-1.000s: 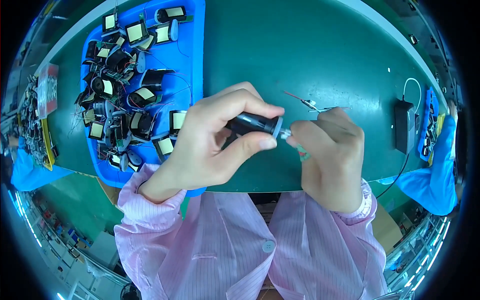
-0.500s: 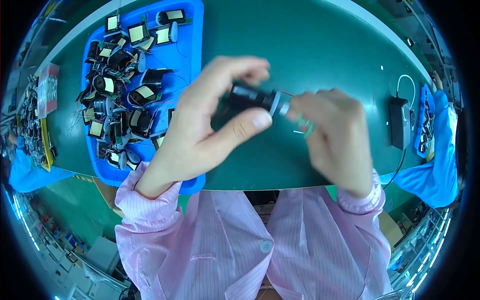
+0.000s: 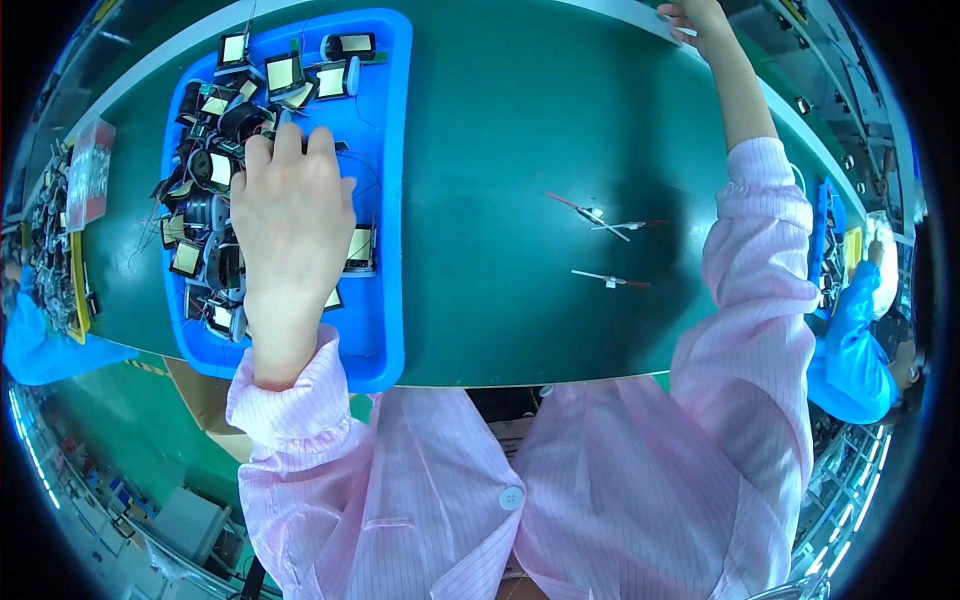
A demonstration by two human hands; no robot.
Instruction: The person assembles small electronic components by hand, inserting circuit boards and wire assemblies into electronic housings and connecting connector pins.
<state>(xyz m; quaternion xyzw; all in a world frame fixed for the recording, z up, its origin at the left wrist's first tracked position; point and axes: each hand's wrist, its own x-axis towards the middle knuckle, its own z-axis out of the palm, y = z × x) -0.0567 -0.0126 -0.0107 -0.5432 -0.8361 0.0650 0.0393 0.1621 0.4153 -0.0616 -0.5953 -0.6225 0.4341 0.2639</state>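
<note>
Left hand point(image 3: 292, 215) lies over units point(image 3: 204, 211) in the blue tray point(image 3: 386, 350), apparently at a picking step.
Its grip is hidden; the right hand's point(image 3: 694, 20), near the tabletop point(image 3: 490, 170) edge, is unclear. Next calls for freeing one unit. They look glossy, black, rounded, with flat yellow pads point(image 3: 333, 81).

Clear plastic box with red edging point(image 3: 91, 172), left of the left hand point(image 3: 290, 215). Yellow tray point(image 3: 79, 305), farther down that side, holding small parts. Blue sleeve of a co-worker point(image 3: 55, 348), beside it. Open cardboard box point(image 3: 205, 398), below-left of the same hand. Second co-worker's blue sleeve point(image 3: 845, 355), well below and right of the right hand point(image 3: 698, 25).
</note>
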